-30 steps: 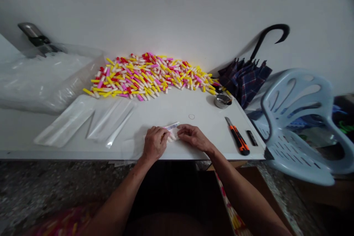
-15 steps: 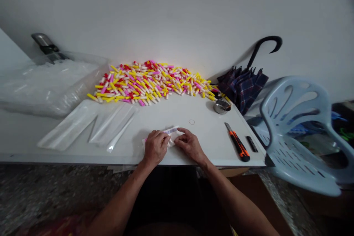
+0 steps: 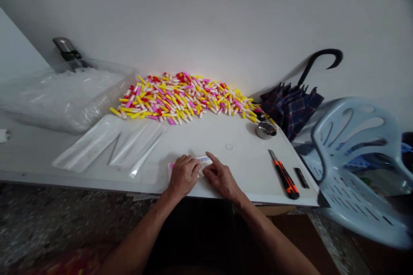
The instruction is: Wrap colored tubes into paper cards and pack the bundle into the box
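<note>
My left hand (image 3: 184, 175) is closed over a small white packet (image 3: 204, 159) with blue printing, near the front edge of the table. Part of the packet, with a pink spot (image 3: 171, 165), sticks out to the left of that hand. My right hand (image 3: 223, 179) grips its right end, thumb and fingers bent in, with the index finger stretched along the packet's far corner. The fingers hide most of the packet and whatever is inside. A thin ring, perhaps a rubber band (image 3: 229, 147), lies just beyond my right hand.
Behind is a heap of yellow, pink, red and white short tubes (image 3: 180, 99). Clear plastic sleeves (image 3: 87, 144) and a big clear bag (image 3: 64, 99) lie left. Rightward are a metal bowl (image 3: 265, 130), utility knife (image 3: 284, 176), black bar (image 3: 301, 178), umbrella (image 3: 290, 107) and blue chair (image 3: 358, 150).
The head view has swung slightly left, so things appear further right. My right index finger has straightened over the packet, which looks flatter on the table.
</note>
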Motion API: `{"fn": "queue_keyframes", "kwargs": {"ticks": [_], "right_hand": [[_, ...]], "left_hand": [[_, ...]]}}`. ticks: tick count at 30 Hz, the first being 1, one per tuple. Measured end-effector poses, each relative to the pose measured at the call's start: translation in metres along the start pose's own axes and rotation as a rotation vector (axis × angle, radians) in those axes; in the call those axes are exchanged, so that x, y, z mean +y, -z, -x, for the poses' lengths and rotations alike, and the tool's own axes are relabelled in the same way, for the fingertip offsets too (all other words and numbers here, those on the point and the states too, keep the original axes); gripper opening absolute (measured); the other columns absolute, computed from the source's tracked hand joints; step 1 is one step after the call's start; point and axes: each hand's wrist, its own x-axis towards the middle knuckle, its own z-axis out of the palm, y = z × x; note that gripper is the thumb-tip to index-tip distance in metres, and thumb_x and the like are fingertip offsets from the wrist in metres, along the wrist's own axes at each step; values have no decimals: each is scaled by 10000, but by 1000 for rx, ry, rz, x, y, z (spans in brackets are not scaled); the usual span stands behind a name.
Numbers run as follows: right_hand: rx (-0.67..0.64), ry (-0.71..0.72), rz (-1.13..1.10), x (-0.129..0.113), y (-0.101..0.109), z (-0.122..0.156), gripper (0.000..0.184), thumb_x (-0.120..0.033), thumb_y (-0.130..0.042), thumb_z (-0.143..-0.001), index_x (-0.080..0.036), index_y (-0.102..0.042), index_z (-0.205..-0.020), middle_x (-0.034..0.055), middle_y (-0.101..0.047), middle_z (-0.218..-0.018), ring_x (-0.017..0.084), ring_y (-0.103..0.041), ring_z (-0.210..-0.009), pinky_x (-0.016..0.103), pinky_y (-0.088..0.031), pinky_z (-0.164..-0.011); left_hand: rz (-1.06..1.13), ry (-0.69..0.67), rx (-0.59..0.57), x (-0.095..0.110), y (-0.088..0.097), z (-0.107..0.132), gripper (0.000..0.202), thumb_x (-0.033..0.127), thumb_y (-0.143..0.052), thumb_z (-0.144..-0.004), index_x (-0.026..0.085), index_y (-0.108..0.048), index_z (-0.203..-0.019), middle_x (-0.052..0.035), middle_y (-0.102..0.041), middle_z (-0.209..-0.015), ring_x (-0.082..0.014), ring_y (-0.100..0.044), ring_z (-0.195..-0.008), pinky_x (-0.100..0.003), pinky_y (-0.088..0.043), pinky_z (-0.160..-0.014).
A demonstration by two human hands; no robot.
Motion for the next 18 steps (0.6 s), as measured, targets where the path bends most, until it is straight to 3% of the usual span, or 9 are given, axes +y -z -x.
{"fn": "queue_keyframes", "kwargs": {"ticks": [4, 7, 8, 9, 11, 13, 16, 18], "right_hand": [[-169, -20, -114, 1, 12, -4, 706, -334, -589, -958, -233, -337, -1609, 5, -707, -883, 117, -543, -619, 260, -478, -630], [-441, -96, -201, 3, 35, -26, 655, -401, -634, -930, -219, -465, -1535, 29, -727, -904, 108, -547, -568, 242, -471, -551], [-455, -130, -204, 5, 43, -40, 637, -427, -660, -907, -190, -523, -1482, 32, -724, -847, 112, -545, -543, 239, -462, -521], [-422, -162, -187, 7, 50, -58, 624, -445, -690, -879, -158, -572, -1421, 31, -712, -783, 120, -550, -529, 238, -456, -501], [-12, -177, -76, 14, 59, -104, 563, -482, -674, -874, -122, -622, -1303, 16, -661, -678, 130, -543, -517, 233, -436, -478], [252, -204, 32, 20, 59, -155, 500, -479, -636, -889, -130, -623, -1247, 58, -697, -817, 155, -609, -616, 256, -485, -546], [325, -230, 287, 26, 44, -222, 451, -426, -698, -846, -152, -632, -1198, 111, -713, -1026, 233, -663, -884, 352, -538, -786], [330, -250, 412, 27, 31, -250, 433, -383, -679, -857, -168, -615, -1227, 134, -704, -1114, 286, -647, -1019, 422, -514, -899]], "left_hand": [[27, 20, 35, -1, 1, 1, 205, 227, -525, -996, 221, -643, -829, -54, -670, -849, -226, -582, -872, -388, -453, -825], [54, 35, 11, -3, 3, -2, 199, 218, -544, -982, 228, -639, -808, -44, -673, -838, -221, -587, -854, -382, -452, -811], [62, 45, 3, -4, 4, -4, 194, 221, -553, -979, 229, -637, -804, -39, -671, -831, -219, -589, -846, -378, -451, -803], [66, 57, 3, -5, 4, -5, 192, 230, -558, -980, 229, -636, -805, -37, -669, -827, -218, -590, -842, -377, -450, -798], [59, 83, 38, -7, 4, -6, 195, 258, -554, -992, 225, -635, -817, -38, -665, -827, -218, -589, -844, -380, -448, -801], [45, 98, 91, -10, 1, -5, 204, 281, -536, -1008, 222, -638, -842, -44, -669, -845, -220, -588, -861, -387, -446, -816], [37, 101, 127, -12, -4, -1, 192, 293, -528, -1016, 226, -648, -882, -48, -686, -878, -220, -589, -880, -393, -446, -829], [28, 95, 121, -13, -6, 0, 190, 296, -527, -1017, 231, -655, -892, -50, -691, -887, -222, -593, -884, -394, -447, -826]]}}
